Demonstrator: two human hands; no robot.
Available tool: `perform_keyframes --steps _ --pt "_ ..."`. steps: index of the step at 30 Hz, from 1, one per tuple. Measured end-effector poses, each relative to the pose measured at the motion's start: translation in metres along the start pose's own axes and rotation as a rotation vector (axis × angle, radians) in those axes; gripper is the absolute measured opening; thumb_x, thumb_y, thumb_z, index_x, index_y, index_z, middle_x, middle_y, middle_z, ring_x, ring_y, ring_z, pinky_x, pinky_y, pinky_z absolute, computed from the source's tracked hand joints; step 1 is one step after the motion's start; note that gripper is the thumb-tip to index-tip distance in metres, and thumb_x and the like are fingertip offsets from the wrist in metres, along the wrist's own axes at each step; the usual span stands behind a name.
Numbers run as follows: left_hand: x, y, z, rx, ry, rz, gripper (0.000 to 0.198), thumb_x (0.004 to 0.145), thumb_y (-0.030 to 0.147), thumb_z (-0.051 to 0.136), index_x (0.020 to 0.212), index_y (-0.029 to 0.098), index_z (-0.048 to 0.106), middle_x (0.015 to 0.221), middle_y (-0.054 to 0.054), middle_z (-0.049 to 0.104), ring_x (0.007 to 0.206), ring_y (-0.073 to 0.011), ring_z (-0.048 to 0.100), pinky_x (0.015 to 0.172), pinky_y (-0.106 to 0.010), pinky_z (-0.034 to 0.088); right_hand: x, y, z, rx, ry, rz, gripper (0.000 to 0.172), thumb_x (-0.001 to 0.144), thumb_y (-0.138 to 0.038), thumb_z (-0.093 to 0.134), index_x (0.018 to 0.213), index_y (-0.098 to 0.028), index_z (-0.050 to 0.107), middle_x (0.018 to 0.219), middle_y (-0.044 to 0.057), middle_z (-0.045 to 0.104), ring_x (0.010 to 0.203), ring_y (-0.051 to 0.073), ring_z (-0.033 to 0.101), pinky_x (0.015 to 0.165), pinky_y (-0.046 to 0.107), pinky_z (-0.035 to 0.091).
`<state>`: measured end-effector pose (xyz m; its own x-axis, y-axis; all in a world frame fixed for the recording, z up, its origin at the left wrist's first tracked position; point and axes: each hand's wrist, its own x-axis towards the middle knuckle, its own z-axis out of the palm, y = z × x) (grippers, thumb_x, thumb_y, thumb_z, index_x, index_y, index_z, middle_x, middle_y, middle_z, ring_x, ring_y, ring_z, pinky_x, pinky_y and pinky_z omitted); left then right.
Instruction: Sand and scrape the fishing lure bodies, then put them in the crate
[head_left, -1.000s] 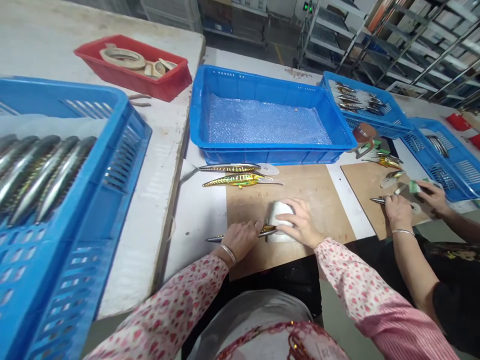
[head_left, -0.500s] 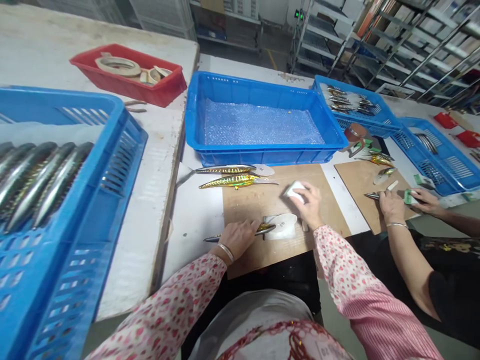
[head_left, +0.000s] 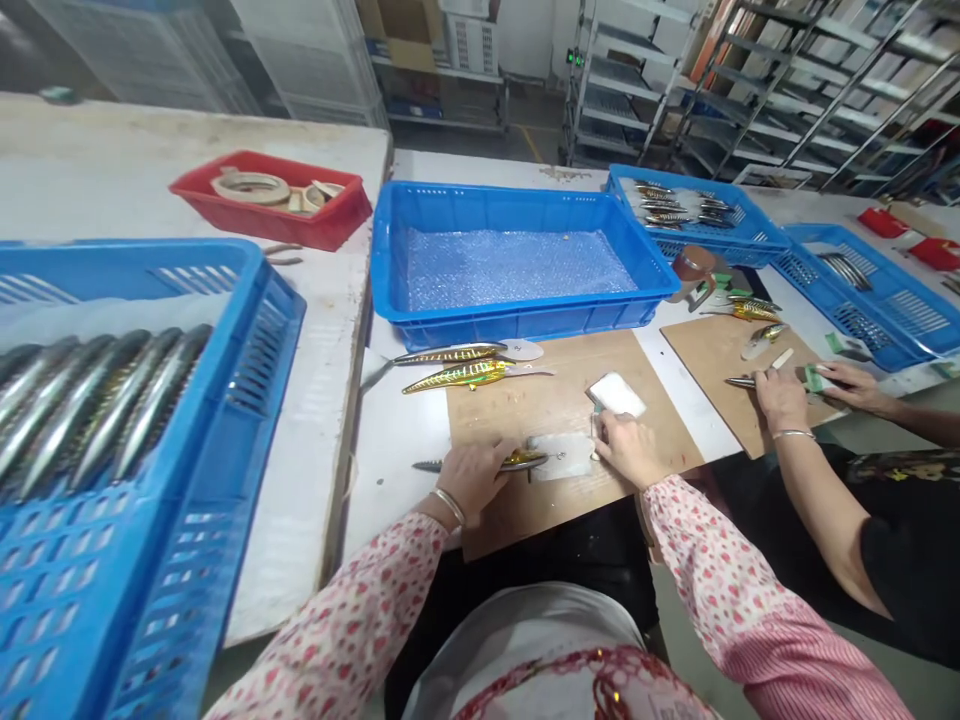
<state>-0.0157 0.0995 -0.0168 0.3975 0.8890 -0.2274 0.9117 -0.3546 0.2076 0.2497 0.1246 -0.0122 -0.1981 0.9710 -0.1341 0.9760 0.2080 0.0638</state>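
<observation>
My left hand (head_left: 474, 478) is closed round a fishing lure (head_left: 529, 459), pressing it down on a brown board (head_left: 495, 520). The lure's clear lip points right, over a white patch (head_left: 559, 468). Just right of that patch, my right hand (head_left: 628, 448) has its fingers drawn together low on the board; a small pale tip shows at them, too small to name. Beyond those fingers lies a white sponge block (head_left: 619, 393). Two more lures rest at the board's far left: a gold one (head_left: 457, 376) and a dark striped one (head_left: 450, 353).
A blue bin (head_left: 525, 325) lined with bubble wrap stands behind the board. At left, a blue crate (head_left: 262, 330) holds several lures, near a red tray (head_left: 300, 228) with tape rolls. A co-worker's hands (head_left: 784, 400) handle a lure at right, near more blue crates (head_left: 900, 300).
My right hand has let go of the sponge block, which now lies on the board, and has come down closer to the lure. My left hand still holds the lure. The view has shifted slightly.
</observation>
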Motion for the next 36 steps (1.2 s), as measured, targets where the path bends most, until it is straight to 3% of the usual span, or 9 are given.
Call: perform_keyframes --steps 5,10,16,20,24,26,29,36 --pt "0.01 -0.008 -0.02 0.013 0.09 0.121 0.027 0.086 0.019 0.044 0.104 0.023 0.063 0.098 -0.008 0.061 0.096 -0.0234 0.055 0.084 -0.039 0.04 0.005 -0.001 0.006 -0.046 -0.102 -0.051 0.025 0.096 -0.021 0.05 0.12 -0.026 0.052 0.097 0.007 0.057 0.078 0.024 0.06 0.065 0.028 0.041" --pt "0.025 -0.007 -0.021 0.04 0.095 0.168 0.028 0.085 0.016 0.041 0.097 0.023 0.065 0.097 -0.009 0.062 0.096 -0.025 0.052 0.081 -0.041 0.036 0.003 0.009 0.018 0.068 0.007 -0.177 0.042 0.089 -0.014 0.054 0.13 -0.022 0.049 0.098 0.009 0.054 0.076 0.024 0.059 0.068 0.029 0.046" --pt "0.04 -0.005 -0.004 0.042 0.074 0.123 0.028 0.082 0.013 0.043 0.096 0.02 0.066 0.098 -0.011 0.064 0.098 -0.0248 0.053 0.083 -0.042 0.034 -0.002 0.026 0.033 0.298 0.122 -0.297 0.041 0.088 -0.008 0.048 0.127 -0.02 0.053 0.094 0.007 0.054 0.072 0.021 0.058 0.071 0.029 0.049" --pt "0.041 -0.003 -0.001 0.067 0.081 0.097 0.029 0.082 0.012 0.042 0.097 0.019 0.065 0.099 -0.011 0.064 0.099 -0.0248 0.053 0.085 -0.042 0.035 0.0 0.029 0.045 0.477 0.196 -0.316 0.029 0.085 -0.004 0.043 0.104 -0.017 0.061 0.094 0.006 0.058 0.084 0.021 0.059 0.081 0.03 0.048" --pt "0.04 0.0 -0.002 0.07 0.081 0.09 0.03 0.082 0.011 0.041 0.098 0.019 0.065 0.1 -0.011 0.064 0.102 -0.0255 0.053 0.087 -0.043 0.035 0.0 0.02 0.045 0.57 0.271 -0.263 0.02 0.092 -0.014 0.045 0.105 -0.017 0.06 0.093 0.006 0.061 0.082 0.021 0.06 0.079 0.03 0.047" --pt "0.041 -0.001 0.0 0.069 0.091 0.088 0.03 0.082 0.01 0.041 0.098 0.019 0.065 0.1 -0.011 0.064 0.104 -0.0266 0.053 0.088 -0.044 0.035 0.0 0.013 0.039 0.55 0.237 -0.182 0.013 0.092 -0.024 0.056 0.102 -0.017 0.06 0.083 0.003 0.061 0.073 0.021 0.06 0.072 0.029 0.047" --pt "0.042 -0.002 0.004 0.07 0.11 0.092 0.03 0.082 0.009 0.041 0.097 0.018 0.065 0.1 -0.012 0.063 0.106 -0.028 0.052 0.087 -0.045 0.035 0.001 0.008 0.028 0.48 0.115 -0.127 0.016 0.087 -0.027 0.067 0.099 -0.019 0.06 0.075 -0.001 0.06 0.067 0.019 0.06 0.063 0.026 0.045" --pt "0.041 -0.001 0.002 0.047 0.133 0.087 0.03 0.087 0.014 0.037 0.094 0.017 0.066 0.098 -0.013 0.064 0.1 -0.0269 0.054 0.086 -0.044 0.035 0.0 0.02 0.018 0.444 -0.002 -0.202 0.025 0.085 -0.018 0.066 0.108 -0.018 0.057 0.087 0.002 0.06 0.076 0.019 0.06 0.07 0.025 0.045"
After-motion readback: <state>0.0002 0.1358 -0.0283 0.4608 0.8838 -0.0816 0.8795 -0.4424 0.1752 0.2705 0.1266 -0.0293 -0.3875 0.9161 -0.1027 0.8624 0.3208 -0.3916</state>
